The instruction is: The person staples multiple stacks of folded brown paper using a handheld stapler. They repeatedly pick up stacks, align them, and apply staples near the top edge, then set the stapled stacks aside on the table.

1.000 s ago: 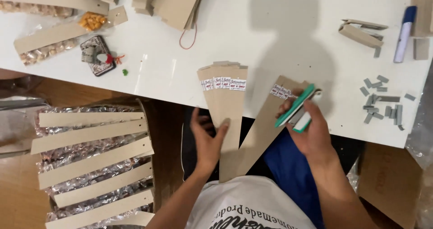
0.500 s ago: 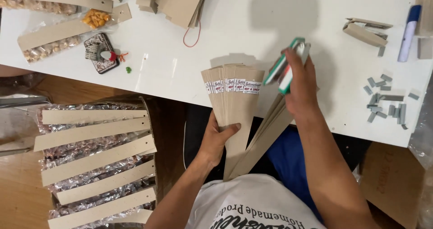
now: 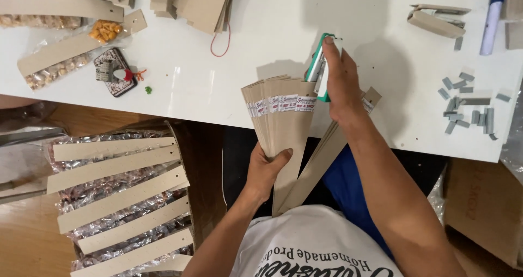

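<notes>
Brown card strips (image 3: 283,124) fan out from my left hand (image 3: 265,170), pinched tight at their bottoms, while my right hand (image 3: 340,83) above grips the green stapler (image 3: 317,65), which I think must bite their tops next.

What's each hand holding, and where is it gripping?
Left hand grips the fanned cardboard strips near their lower ends. Right hand holds a green stapler around its body.

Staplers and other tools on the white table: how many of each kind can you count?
Green stapler in the right hand: 1
Tan stapler lying on the table: 1
Blue pen: 1
Red rubber band: 1
Total: 4
</notes>
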